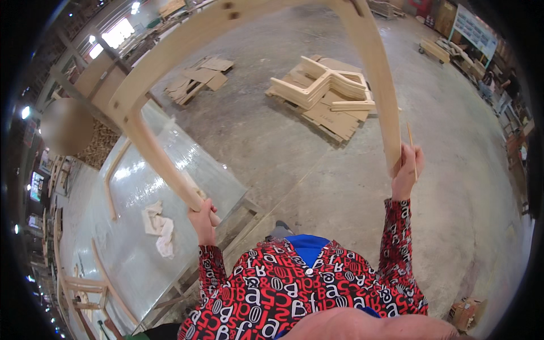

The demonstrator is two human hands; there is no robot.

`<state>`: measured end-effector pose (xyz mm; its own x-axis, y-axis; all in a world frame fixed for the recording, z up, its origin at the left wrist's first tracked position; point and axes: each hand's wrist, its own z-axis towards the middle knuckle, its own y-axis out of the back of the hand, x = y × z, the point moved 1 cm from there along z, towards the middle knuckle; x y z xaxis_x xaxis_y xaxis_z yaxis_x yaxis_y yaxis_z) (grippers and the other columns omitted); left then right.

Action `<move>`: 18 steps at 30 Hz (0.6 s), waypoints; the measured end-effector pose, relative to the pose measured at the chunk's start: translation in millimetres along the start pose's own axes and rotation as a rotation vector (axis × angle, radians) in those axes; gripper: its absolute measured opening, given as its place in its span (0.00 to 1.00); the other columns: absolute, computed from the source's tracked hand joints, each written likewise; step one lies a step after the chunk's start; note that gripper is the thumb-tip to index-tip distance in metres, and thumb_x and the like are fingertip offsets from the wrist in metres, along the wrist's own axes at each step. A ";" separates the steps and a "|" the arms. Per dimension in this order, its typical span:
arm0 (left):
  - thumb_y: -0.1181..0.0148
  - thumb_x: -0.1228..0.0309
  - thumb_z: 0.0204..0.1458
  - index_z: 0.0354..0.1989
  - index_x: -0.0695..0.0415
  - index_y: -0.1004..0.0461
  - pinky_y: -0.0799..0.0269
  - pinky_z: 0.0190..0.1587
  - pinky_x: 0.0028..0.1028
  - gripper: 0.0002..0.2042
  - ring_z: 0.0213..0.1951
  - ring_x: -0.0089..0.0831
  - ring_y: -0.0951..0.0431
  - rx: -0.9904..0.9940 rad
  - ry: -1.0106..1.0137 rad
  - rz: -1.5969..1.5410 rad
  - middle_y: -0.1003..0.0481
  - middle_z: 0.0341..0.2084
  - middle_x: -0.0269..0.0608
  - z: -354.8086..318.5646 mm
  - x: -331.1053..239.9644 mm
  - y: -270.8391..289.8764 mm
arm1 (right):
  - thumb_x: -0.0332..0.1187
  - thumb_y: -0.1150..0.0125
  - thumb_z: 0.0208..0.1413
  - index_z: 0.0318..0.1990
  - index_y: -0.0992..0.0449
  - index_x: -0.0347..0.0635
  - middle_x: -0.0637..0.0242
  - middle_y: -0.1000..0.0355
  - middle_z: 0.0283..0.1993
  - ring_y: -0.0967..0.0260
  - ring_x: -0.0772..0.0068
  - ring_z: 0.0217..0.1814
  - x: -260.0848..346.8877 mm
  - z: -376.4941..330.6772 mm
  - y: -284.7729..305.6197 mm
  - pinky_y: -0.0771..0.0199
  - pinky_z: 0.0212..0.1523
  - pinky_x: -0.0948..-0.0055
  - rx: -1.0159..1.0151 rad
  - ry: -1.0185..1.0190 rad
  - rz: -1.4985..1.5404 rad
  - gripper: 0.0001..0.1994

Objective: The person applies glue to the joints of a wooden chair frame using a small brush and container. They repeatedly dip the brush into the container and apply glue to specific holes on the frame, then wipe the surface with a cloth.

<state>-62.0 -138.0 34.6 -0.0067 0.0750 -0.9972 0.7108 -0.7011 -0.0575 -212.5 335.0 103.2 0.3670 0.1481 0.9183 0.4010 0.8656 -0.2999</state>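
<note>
Pale, three-sided wooden frame [181, 35] looms nearest, legs running from both hands up to its crossbar, left hand [203, 220] curled round one leg's end, right hand [407, 167] gripping the other plus a slender tan stick [410, 139].

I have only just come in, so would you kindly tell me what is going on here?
A person is holding up a bent wooden frame, the left hand near one end and the right hand near the other. The right hand also has a thin stick. A white cloth lies on the shiny table to the left; ahead, more wooden parts sit on cardboard.
</note>
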 end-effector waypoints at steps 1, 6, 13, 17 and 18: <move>0.40 0.75 0.45 0.33 0.62 0.34 0.31 0.24 0.23 0.10 0.21 0.24 0.29 0.015 -0.012 0.031 0.30 0.21 0.36 14.7 -2.2 -6.1 | 0.32 0.47 0.56 0.26 0.39 0.45 0.70 0.31 0.26 0.36 0.83 0.27 -4.8 -5.6 2.3 0.36 0.27 0.82 -0.050 -0.020 -0.021 0.09; 0.40 0.78 0.42 0.33 0.63 0.34 0.33 0.20 0.22 0.11 0.18 0.23 0.30 0.185 0.158 0.136 0.31 0.21 0.35 92.6 -9.0 -67.0 | 0.33 0.46 0.56 0.23 0.38 0.45 0.74 0.35 0.23 0.41 0.87 0.23 -14.3 -3.8 11.5 0.42 0.23 0.84 -0.292 -0.056 -0.272 0.12; 0.41 0.75 0.39 0.27 0.64 0.31 0.33 0.19 0.25 0.08 0.16 0.24 0.29 0.354 0.275 0.359 0.29 0.17 0.37 153.6 14.5 -141.3 | 0.34 0.46 0.54 0.23 0.39 0.40 0.71 0.42 0.19 0.46 0.79 0.23 -40.6 4.9 24.4 0.43 0.24 0.74 -0.324 -0.073 -0.846 0.13; 0.40 0.73 0.38 0.26 0.64 0.30 0.32 0.19 0.26 0.08 0.16 0.25 0.28 0.421 0.453 0.569 0.29 0.15 0.38 169.0 12.0 -135.1 | 0.35 0.47 0.53 0.23 0.38 0.36 0.63 0.41 0.18 0.43 0.71 0.23 -40.4 -4.7 13.8 0.41 0.26 0.67 -0.277 -0.073 -1.056 0.13; 0.40 0.73 0.38 0.26 0.64 0.29 0.32 0.20 0.26 0.08 0.17 0.26 0.27 0.431 0.481 0.612 0.28 0.15 0.38 170.6 10.1 -135.7 | 0.35 0.47 0.52 0.22 0.38 0.36 0.62 0.40 0.18 0.42 0.70 0.23 -41.5 -7.1 9.6 0.40 0.26 0.67 -0.284 -0.108 -1.068 0.13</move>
<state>-278.5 -163.1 24.1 0.6526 -0.1783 -0.7364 0.1662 -0.9146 0.3687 -217.9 333.8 60.4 -0.3520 -0.5555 0.7533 0.6503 0.4337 0.6237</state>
